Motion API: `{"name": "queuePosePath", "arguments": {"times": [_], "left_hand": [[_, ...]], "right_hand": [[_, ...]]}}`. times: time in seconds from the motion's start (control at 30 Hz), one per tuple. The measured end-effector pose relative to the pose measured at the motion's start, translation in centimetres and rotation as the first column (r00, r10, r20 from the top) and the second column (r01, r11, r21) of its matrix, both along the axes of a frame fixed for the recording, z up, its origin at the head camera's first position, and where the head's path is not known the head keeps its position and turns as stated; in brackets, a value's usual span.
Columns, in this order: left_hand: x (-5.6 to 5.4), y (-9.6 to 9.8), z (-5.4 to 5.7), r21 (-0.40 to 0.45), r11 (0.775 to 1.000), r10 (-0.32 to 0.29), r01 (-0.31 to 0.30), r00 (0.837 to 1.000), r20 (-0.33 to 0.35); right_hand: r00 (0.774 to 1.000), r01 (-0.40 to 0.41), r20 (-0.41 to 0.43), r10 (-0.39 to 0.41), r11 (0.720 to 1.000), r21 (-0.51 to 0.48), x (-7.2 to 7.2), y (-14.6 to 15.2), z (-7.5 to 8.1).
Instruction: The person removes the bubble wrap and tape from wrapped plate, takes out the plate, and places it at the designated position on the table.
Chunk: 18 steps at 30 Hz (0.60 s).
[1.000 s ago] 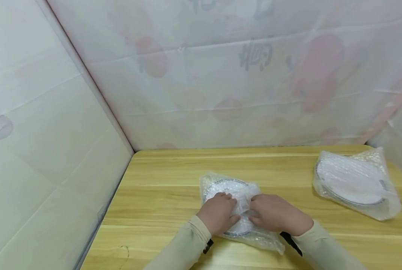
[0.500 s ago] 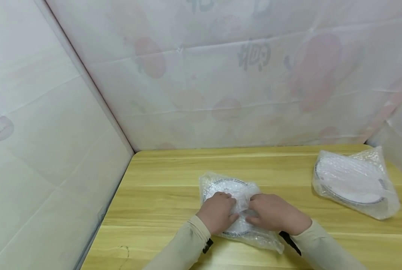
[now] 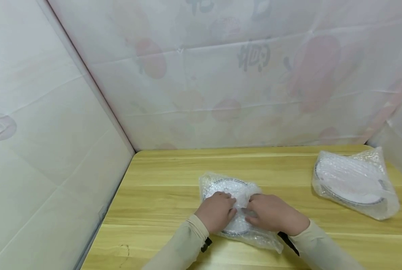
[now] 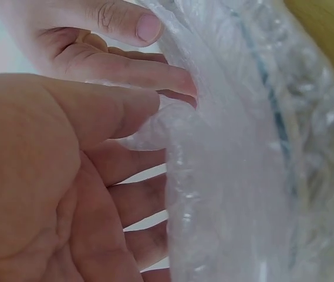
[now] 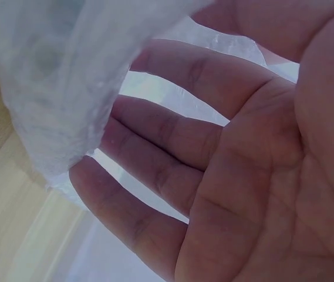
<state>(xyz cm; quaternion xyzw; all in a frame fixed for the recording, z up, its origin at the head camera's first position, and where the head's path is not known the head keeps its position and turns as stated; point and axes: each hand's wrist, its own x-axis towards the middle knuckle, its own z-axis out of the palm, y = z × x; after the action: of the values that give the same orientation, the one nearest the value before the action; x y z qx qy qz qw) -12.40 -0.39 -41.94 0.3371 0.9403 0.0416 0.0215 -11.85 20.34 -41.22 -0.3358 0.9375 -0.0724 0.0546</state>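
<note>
A round white plate (image 3: 218, 187) with a dark patterned rim lies on the table inside bubble wrap (image 3: 263, 240). Over its left part, my left hand (image 3: 214, 212) pinches a loose fold of the wrap between thumb and fingers. From the right, my right hand (image 3: 275, 213) grips the wrap's gathered edge close to the left fingertips. In the left wrist view, the left thumb presses a bit of the plastic film (image 4: 155, 129), and the other hand's fingers (image 4: 137, 73) touch the same sheet. Fingers of the right hand (image 5: 155, 129) reach behind the wrap in the right wrist view.
Another bubble-wrapped plate (image 3: 351, 182) lies at the table's right side. The wood-grain table (image 3: 167, 168) meets a pale printed sheet wall (image 3: 201, 127) at the back and a white panel (image 3: 52, 168) on the left.
Both hands stay at the wrap with only small finger movements. The right hand has shifted very slightly left; the plate and its wrapping lie almost where they were.
</note>
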Motion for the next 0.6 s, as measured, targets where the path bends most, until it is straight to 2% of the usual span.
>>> {"name": "queuePosePath", "arguments": {"times": [0.2,0.4,0.5,0.6], "left_hand": [[-0.1,-0.4,-0.2,0.052,0.999,0.009,-0.009,1.000,0.004],[-0.1,-1.1,0.3,0.163,0.987,0.017,-0.007,0.998,-0.059],[-0.1,-1.7,0.6,0.243,0.969,0.055,-0.041,0.997,-0.050],[-0.1,-2.3,1.1,0.345,0.933,0.103,-0.101,0.995,0.014]], "right_hand": [[0.999,-0.036,-0.010,0.037,0.999,0.025,0.1,-0.1,0.1],[1.000,-0.027,0.002,0.027,0.999,0.031,0.1,-0.3,0.2],[1.000,-0.013,0.016,0.012,0.999,0.030,0.2,-0.3,0.3],[1.000,-0.004,0.026,0.004,1.000,0.025,0.3,-0.3,0.3]]}}
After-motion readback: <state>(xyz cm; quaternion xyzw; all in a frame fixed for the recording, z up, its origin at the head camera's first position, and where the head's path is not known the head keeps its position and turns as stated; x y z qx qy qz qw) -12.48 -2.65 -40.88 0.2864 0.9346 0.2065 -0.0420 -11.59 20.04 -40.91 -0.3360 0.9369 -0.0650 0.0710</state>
